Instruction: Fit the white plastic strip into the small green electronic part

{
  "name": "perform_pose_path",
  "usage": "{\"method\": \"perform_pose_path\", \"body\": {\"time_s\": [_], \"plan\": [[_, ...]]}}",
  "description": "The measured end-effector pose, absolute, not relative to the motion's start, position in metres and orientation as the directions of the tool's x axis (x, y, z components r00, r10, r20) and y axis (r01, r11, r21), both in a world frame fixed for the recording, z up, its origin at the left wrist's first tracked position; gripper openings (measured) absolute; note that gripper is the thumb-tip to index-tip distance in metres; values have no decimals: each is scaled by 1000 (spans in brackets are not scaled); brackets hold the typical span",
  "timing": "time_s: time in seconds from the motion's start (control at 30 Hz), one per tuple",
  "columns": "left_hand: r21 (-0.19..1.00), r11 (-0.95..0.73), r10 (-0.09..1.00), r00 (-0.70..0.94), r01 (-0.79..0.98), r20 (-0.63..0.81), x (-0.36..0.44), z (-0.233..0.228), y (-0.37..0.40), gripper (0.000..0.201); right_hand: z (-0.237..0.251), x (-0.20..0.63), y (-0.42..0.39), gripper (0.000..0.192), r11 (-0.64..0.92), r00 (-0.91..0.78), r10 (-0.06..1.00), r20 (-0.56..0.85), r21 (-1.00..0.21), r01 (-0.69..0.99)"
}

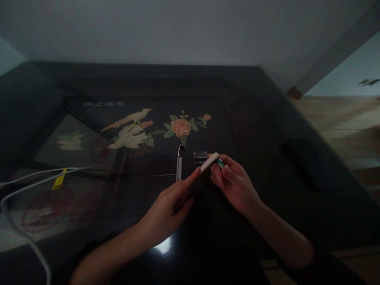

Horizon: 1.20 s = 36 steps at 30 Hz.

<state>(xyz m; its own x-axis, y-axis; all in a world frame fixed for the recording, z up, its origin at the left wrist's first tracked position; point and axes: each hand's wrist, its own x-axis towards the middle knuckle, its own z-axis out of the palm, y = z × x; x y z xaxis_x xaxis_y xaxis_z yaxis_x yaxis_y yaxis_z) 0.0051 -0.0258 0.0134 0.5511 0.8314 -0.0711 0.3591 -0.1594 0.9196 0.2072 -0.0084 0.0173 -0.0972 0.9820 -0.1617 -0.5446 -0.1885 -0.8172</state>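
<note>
Dark lacquered tabletop (267,130) with an inlaid bird-and-flower panel (154,128) fills the view; a pale wall stands behind its far edge and wood flooring shows past the right edge. Lighting is dim.

Left edge: white cables (32,176) run in across the tabletop, one carrying a yellow tag (59,180).

Centre, just below the flower inlay: a slim pen-like item with a dark clip (179,166) lies pointing toward the far edge. Just to its right stands a small clear plastic case (200,156).

Left hand (166,213): raised above the near half of the tabletop, index finger and thumb extended, fingertip touching the lower end of a short white stick-shaped object (209,162). Remaining fingers are loosely curled.

Right hand (234,184): fingers closed narrowly around the upper end of the same white object, where a small green part (220,163) shows between the fingertips. The object is held tilted in the air, just in front of the clear case, not touching the tabletop.

Handling judgement: the white object appears light, rigid and smooth, so it may slip under a weak pinch. Grip it across the barrel near mid-length with thumb and forefinger. The green end looks small and possibly separable; support it from the side rather than pull on it
</note>
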Motion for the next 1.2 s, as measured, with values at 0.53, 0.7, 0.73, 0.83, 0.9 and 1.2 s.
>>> {"method": "perform_pose_path", "body": {"time_s": [0.53, 0.7, 0.73, 0.83, 0.9, 1.2], "plan": [[959, -112, 788, 611, 262, -75, 6, 18, -27, 74, 19, 208, -9, 38, -185, -73, 982, -173, -828, -530], [966, -125, 737, 673, 225, -61, 4, 22, -28, 73, 21, 209, -8, 40, -219, -69, 973, -218, -805, -551], [967, -127, 735, 675, 223, -59, 4, 22, -28, 73, 21, 209, -8, 40, -219, -68, 973, -218, -803, -555], [963, -145, 741, 670, 227, -47, 3, 20, -28, 73, 20, 209, -8, 37, -213, -63, 975, -215, -804, -555], [955, -163, 761, 647, 250, -40, 4, 19, -28, 71, 19, 209, -9, 38, -204, -62, 977, -205, -810, -549], [929, -162, 831, 554, 332, -53, 5, 16, -25, 68, 17, 208, -8, 37, -188, -100, 982, -159, -816, -546]]}}
